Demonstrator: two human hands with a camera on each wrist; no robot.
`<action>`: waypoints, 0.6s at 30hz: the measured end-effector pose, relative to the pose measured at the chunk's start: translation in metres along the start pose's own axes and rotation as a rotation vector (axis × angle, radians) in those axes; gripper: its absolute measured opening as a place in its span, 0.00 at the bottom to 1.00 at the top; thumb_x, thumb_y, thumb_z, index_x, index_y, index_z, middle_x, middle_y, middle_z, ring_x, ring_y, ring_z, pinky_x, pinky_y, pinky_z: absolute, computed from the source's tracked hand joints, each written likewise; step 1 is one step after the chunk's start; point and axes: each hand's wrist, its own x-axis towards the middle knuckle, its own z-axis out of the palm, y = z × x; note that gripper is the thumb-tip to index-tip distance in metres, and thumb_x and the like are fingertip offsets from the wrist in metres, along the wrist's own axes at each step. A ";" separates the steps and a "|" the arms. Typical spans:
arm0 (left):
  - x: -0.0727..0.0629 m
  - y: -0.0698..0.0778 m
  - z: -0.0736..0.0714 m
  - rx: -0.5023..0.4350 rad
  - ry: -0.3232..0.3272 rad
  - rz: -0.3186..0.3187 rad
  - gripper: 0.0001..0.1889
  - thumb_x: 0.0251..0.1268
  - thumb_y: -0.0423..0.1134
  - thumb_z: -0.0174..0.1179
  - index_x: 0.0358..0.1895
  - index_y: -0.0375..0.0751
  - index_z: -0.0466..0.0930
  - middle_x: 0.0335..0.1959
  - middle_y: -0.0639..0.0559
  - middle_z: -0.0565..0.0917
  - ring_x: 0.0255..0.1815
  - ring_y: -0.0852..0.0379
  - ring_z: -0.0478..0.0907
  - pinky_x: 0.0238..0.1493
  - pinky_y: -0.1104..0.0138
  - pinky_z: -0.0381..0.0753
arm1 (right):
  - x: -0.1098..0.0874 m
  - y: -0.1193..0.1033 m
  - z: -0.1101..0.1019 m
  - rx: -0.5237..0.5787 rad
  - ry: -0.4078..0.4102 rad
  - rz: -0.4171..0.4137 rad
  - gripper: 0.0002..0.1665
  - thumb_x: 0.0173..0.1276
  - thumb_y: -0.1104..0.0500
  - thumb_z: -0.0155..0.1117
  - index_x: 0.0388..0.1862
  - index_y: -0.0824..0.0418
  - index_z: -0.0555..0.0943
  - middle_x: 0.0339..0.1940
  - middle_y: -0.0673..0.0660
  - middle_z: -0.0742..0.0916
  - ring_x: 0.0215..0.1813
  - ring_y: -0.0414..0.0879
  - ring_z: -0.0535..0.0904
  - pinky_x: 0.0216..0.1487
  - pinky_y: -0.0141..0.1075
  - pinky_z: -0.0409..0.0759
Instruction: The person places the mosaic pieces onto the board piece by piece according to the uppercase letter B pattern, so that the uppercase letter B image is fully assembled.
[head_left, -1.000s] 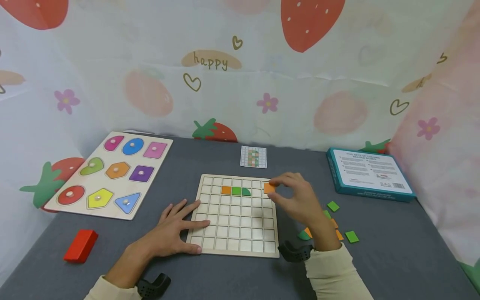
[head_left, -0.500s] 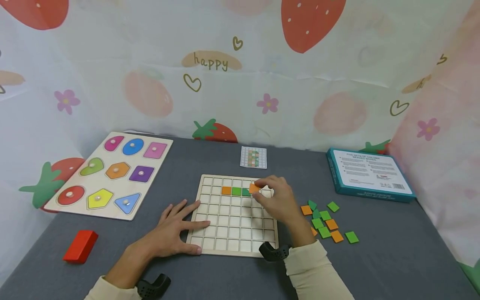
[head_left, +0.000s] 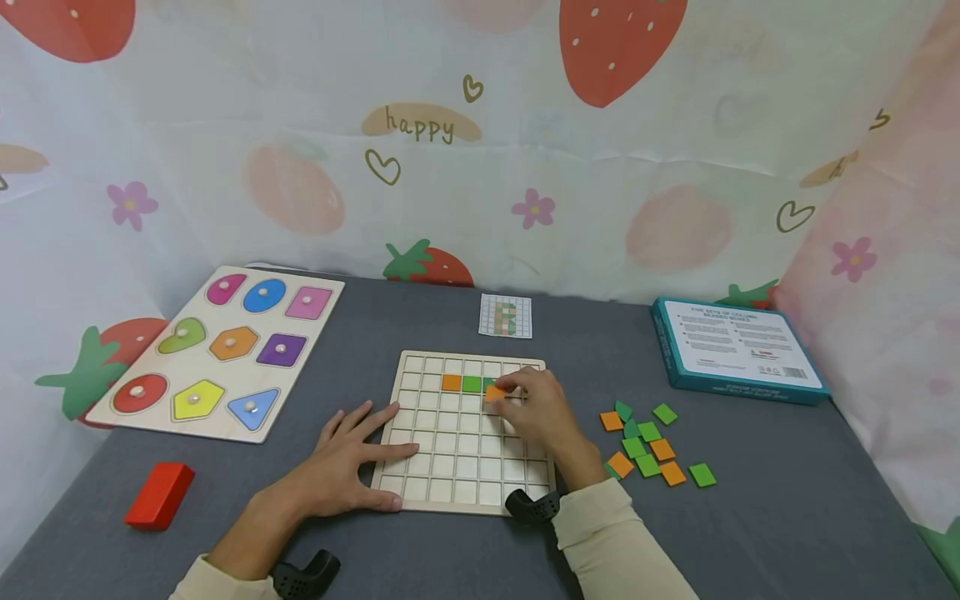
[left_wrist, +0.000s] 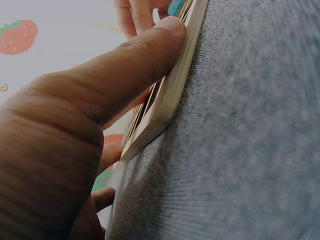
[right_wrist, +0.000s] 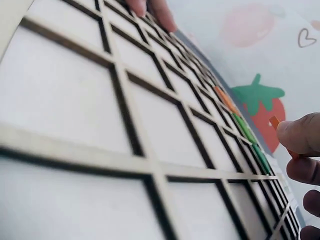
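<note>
A wooden grid board (head_left: 465, 443) lies on the grey table. In its second row sit an orange square tile (head_left: 452, 382), a green square tile (head_left: 472, 384) and a darker green tile (head_left: 489, 383), the last partly hidden. My right hand (head_left: 534, 408) pinches another orange tile (head_left: 494, 392) between thumb and fingers, over the board just by the darker green one. In the right wrist view this orange tile (right_wrist: 274, 121) shows edge-on, apart from the grid. My left hand (head_left: 348, 462) rests spread on the board's left edge, its thumb (left_wrist: 145, 55) on the near corner.
Several loose green and orange tiles (head_left: 648, 465) lie right of the board. A small pattern card (head_left: 506, 316) is behind it. A teal box (head_left: 738, 350) stands at back right. On the left are a shape puzzle board (head_left: 217, 354) and a red block (head_left: 160, 496).
My right hand has moved left across the board and slightly lower, carrying the orange tile to beside the darker green one. The loose tiles at right have come into view. My left hand stays put.
</note>
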 end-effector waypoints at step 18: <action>0.000 0.000 0.001 -0.002 0.007 0.001 0.38 0.48 0.69 0.66 0.64 0.58 0.77 0.75 0.44 0.56 0.74 0.33 0.42 0.64 0.37 0.33 | 0.002 0.004 0.009 -0.132 -0.052 0.006 0.11 0.60 0.58 0.73 0.42 0.57 0.87 0.36 0.47 0.81 0.44 0.49 0.71 0.51 0.54 0.65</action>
